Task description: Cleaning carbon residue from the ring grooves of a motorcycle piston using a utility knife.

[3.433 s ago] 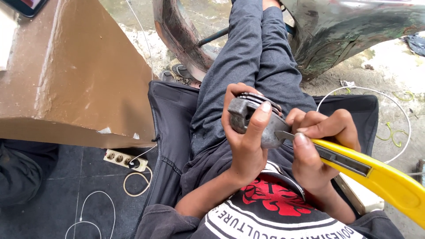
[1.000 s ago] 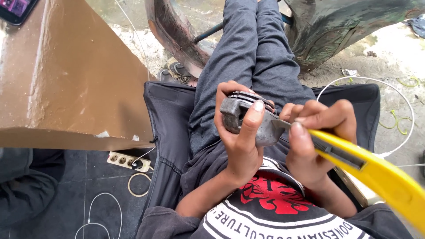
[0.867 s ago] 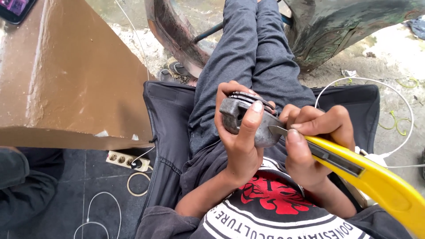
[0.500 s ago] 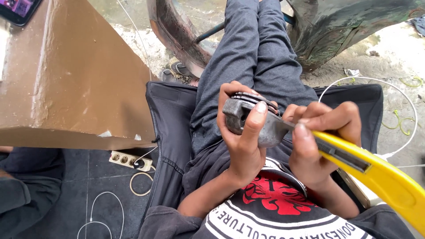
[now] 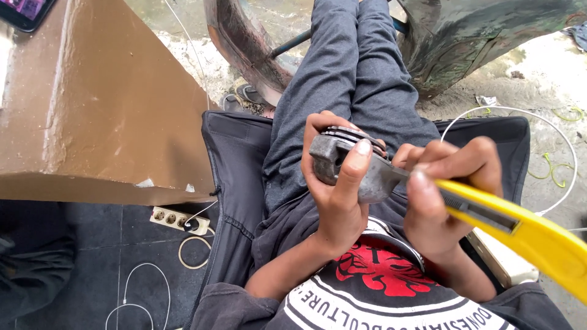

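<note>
I sit in a dark folding chair with my legs in grey trousers stretched ahead. My left hand is wrapped around a grey metal engine part with ringed grooves at its top, thumb pressed along its side. My right hand grips a yellow utility knife, whose blade tip lies against the right side of the metal part. Both hands are held above my lap, close to my chest.
A brown table stands at the left, with a phone on its far corner. A white power strip and white cables lie on the dark floor below. Curved rusty metal pieces and a sandal lie on the sandy ground ahead.
The knife has shifted slightly back and forth against the metal part. My left hand has kept its hold. A dark-clothed person at the lower left has moved a little.
</note>
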